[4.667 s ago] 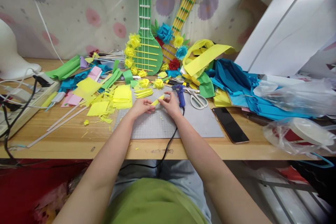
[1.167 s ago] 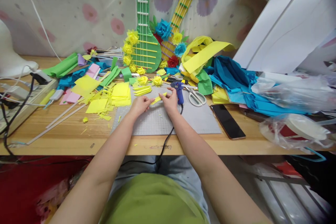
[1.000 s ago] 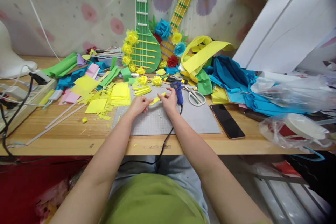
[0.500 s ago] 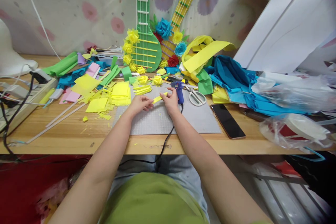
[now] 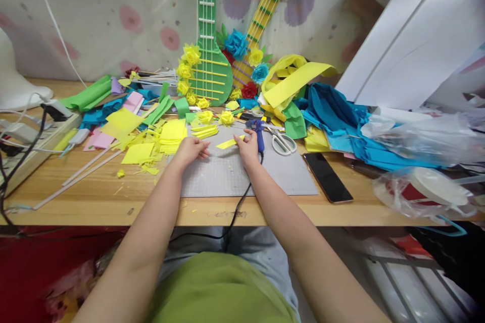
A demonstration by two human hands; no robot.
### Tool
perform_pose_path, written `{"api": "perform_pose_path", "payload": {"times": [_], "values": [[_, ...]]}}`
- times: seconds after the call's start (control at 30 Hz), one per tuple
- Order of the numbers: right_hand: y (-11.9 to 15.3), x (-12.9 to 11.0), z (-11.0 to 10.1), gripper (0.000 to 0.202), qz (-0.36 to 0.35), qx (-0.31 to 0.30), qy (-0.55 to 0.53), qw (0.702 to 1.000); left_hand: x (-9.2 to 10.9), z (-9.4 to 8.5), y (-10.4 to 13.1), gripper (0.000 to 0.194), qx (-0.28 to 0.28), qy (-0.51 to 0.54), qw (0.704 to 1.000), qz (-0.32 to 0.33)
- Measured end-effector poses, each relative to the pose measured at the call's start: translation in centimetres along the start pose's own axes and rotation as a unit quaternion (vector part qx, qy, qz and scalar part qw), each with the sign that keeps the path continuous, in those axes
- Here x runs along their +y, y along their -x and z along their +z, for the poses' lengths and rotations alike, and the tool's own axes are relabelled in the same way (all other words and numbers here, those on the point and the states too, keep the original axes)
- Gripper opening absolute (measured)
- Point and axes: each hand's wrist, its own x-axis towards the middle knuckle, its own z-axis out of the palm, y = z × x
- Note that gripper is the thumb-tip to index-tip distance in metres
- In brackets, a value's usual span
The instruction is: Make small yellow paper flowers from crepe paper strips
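A folded yellow paper strip (image 5: 226, 144) is pinched at its right end in my right hand (image 5: 248, 149), above the grey cutting mat (image 5: 212, 181). Its left end sticks out free. My left hand (image 5: 192, 152) is over the mat's left part, apart from the strip, with its fingers curled together; whether something small is between them is too small to tell. Folded yellow strips (image 5: 205, 131) lie just behind my left hand, beside a stack of yellow squares (image 5: 173, 135). A blue glue gun (image 5: 258, 133) lies behind my right hand, next to grey-handled scissors (image 5: 284, 143).
A green paper-covered instrument (image 5: 212, 73) and a yellow one (image 5: 261, 17) lean on the back wall. Blue crepe paper (image 5: 333, 116) and a black phone (image 5: 328, 177) are on the right. A black cord (image 5: 238, 207) crosses the mat's front edge.
My left hand has let go of the strip's left end and moved left, away from it. My right hand still holds the strip. The view has shifted slightly.
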Motion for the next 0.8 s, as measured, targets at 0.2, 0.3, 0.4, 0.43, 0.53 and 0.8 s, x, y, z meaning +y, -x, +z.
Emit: {"api": "perform_pose_path", "payload": {"times": [0.2, 0.3, 0.4, 0.43, 0.53, 0.8], "values": [[0.2, -0.2, 0.1, 0.045, -0.002, -0.019, 0.024, 1.0, 0.0, 2.0, -0.1, 0.026, 0.09, 0.013, 0.988, 0.129], [0.4, -0.5, 0.1, 0.044, 0.001, -0.021, 0.034, 0.999, -0.3, 3.8, -0.4, 0.029, 0.063, -0.075, 0.981, 0.169], [0.4, -0.9, 0.1, 0.04, 0.017, -0.038, 0.026, 0.999, -0.6, 3.8, -1.1, 0.023, 0.092, -0.073, 0.978, 0.17], [0.4, -1.1, 0.2, 0.039, 0.024, -0.044, 0.017, 0.999, -0.5, 3.4, -1.4, 0.023, 0.098, -0.052, 0.98, 0.163], [0.5, -1.4, 0.3, 0.033, 0.045, -0.048, -0.013, 0.998, -0.3, 1.3, -2.3, 0.023, 0.129, 0.004, 0.981, 0.147], [0.6, -1.4, 0.3, 0.031, 0.045, -0.044, -0.007, 0.998, 1.5, -2.3, -5.2, 0.023, 0.223, -0.199, 0.941, 0.16]]}}
